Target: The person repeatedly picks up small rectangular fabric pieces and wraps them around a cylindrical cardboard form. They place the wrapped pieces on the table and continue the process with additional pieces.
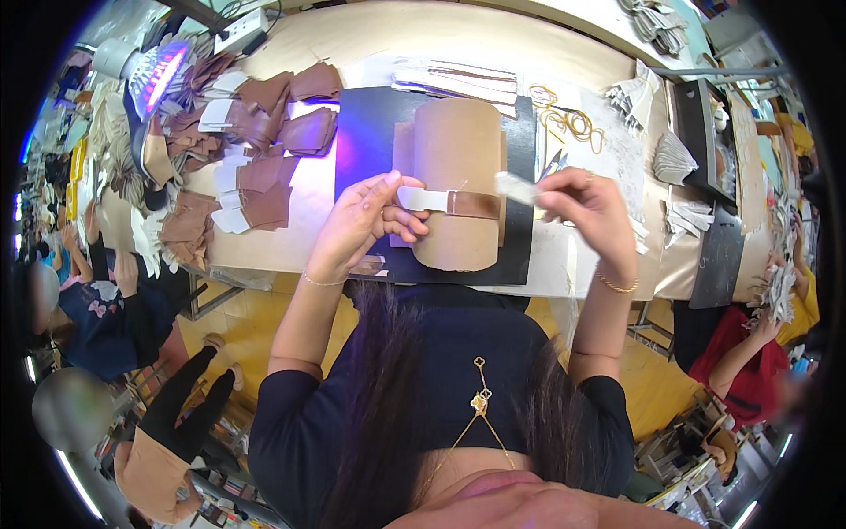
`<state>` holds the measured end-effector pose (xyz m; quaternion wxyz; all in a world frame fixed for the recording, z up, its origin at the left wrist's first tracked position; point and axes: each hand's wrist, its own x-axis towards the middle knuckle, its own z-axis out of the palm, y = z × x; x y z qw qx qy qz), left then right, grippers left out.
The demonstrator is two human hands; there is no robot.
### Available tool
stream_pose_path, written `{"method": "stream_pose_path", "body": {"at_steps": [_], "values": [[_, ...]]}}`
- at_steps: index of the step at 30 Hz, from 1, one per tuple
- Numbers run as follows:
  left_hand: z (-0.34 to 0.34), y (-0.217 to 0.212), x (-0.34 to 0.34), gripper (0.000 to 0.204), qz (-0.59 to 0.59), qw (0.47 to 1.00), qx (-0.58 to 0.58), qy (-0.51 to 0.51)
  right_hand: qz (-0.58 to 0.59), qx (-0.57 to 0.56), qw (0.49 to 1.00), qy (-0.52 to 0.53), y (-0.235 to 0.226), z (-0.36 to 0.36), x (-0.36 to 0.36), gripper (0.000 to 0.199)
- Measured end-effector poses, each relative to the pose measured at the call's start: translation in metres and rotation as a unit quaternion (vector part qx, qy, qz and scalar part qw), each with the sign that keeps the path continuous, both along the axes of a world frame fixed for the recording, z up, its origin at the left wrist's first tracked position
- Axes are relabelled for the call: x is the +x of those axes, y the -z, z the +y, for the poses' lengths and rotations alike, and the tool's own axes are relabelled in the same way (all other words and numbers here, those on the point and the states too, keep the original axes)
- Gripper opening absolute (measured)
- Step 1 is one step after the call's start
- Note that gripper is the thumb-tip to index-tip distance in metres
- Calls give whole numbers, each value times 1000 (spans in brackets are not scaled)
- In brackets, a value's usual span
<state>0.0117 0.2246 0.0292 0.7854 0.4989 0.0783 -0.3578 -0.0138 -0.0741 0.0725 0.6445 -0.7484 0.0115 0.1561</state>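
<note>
Between hands [372, 212]: brown-white strap [467, 204] across tan cylinder [458, 145].

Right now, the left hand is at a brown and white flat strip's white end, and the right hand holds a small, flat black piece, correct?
Not quite: the head view shows the right hand holding a small, flat whitish piece, not black.

There are two bare hands, one left hand [366, 212] and one right hand [586, 203], with one bracelet [617, 285] on each wrist. One half-round tan form [456, 132], one black mat [520, 256], one brown-and-white strap [473, 204] and one loose white strip [515, 188] count singly, as do one lamp bulb [159, 75] and one pendant necklace [478, 403]. Stacks of brown pieces [308, 132] number at least five, overlapping too much for an exact count.
</note>
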Motion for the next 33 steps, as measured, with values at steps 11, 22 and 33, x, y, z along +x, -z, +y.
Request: {"method": "stream_pose_path", "body": {"at_steps": [11,22,33], "values": [[3,2,-6,62,6,1000,-28,-13,44,-153,978,-134,-23,91,30,21],[5,-3,-3,59,-4,1000,-10,-1,15,-195,973,-123,-20,94,31,22],[2,-5,-2,24,-25,999,26,15,14,-233,965,-116,-22,97,30,21]]}}
